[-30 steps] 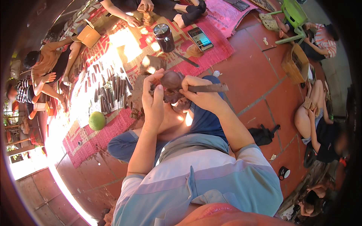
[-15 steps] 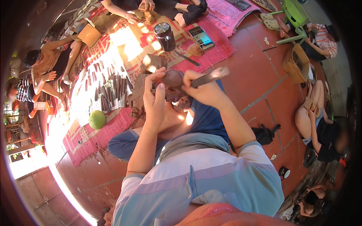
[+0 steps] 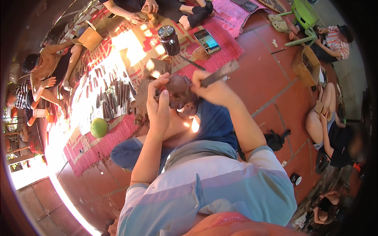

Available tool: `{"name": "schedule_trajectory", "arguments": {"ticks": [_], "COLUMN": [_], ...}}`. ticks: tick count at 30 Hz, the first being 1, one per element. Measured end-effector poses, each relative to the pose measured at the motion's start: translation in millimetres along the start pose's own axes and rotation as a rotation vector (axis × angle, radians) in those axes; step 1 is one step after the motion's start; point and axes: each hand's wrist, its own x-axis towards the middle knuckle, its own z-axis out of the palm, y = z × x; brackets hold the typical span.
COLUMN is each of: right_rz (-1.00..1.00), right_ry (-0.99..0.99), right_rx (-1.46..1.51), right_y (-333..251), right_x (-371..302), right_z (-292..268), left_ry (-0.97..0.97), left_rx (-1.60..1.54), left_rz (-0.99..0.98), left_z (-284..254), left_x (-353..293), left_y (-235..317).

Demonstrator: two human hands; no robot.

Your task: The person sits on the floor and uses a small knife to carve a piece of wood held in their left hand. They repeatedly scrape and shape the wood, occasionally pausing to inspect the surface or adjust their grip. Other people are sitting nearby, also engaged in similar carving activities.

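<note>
A dark brown, rounded carving (image 3: 179,89) with a smooth domed top and deep hollows rests above my crossed legs. My left hand (image 3: 158,108) grips its left side, fingers curled round the upper edge and thumb against the near face. At its right side, my right hand (image 3: 214,91) is closed round a flat, greyish-brown bar-shaped tool (image 3: 222,72), whose free end points up and to the right, blurred. The tool's other end is hidden in my fist. A rough wood block (image 3: 156,67) stands just beyond the carving.
Many dark-handled carving tools (image 3: 114,94) lie on sunlit paper at left, near a green round fruit (image 3: 99,128). Ahead on the mat are a lidded dark jar (image 3: 169,42), a phone (image 3: 207,41) and a blade-like tool (image 3: 192,62). Other people sit around; a wooden box (image 3: 307,66) stands right.
The tool in my right hand has tilted more steeply upward, its free end higher than before. My left hand keeps its hold on the carving. The whole view has shifted slightly.
</note>
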Motion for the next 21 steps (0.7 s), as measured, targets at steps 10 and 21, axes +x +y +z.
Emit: {"name": "schedule_trajectory", "arguments": {"ticks": [10,21], "right_rz": [-0.128,-0.015], "right_ry": [0.121,-0.058], "right_rx": [-0.121,-0.063], "right_y": [-8.3,-22.6], "right_x": [-1.1,0.3], "right_z": [12.6,3.2], "left_ry": [-0.033,-0.022], "left_rx": [0.045,-0.008], "left_rz": [0.03,0.026], "left_z": [-2.7,-2.2], "left_x": [0.3,-1.6], "left_y": [0.2,-1.9]}}
